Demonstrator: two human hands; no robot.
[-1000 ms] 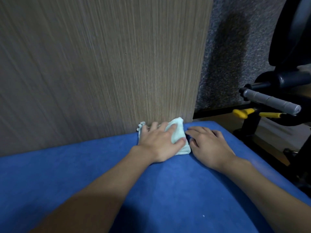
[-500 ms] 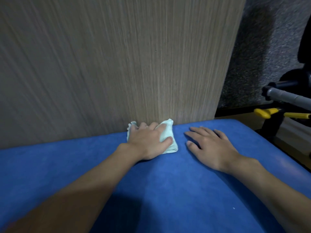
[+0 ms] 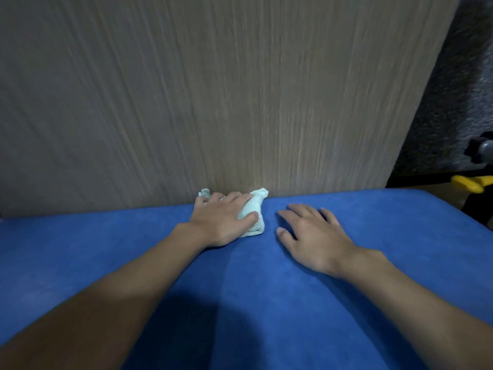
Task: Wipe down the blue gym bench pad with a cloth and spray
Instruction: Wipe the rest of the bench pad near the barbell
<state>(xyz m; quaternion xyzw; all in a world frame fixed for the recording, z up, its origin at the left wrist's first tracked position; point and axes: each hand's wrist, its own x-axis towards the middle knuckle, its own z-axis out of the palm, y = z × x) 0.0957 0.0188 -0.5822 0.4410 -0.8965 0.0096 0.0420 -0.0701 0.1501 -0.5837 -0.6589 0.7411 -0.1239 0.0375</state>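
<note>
Head view: the left hand (image 3: 224, 217) lies flat over the crumpled pale mint cloth (image 3: 255, 206), fingers stretched across it and pressing it down on the blue suede-like gym bench pad (image 3: 266, 303), right at the pad's far edge where it meets the upright grey-brown wood-grain panel (image 3: 213, 89). A second ago the cloth sat near the panel's right edge with the right hand (image 3: 314, 236) touching it. Now cloth and left hand are further left along that back seam, and the right hand rests apart from them, palm down, fingers spread and relaxed, holding nothing. The stroke seems to be working leftward along the rear strip, so most of the near surface probably remains to wipe.

The panel blocks any push forward. To the left the pad runs on openly, and toward the person too. On the right it rounds off near a yellow-handled fitting (image 3: 472, 184). No spray bottle shows.
</note>
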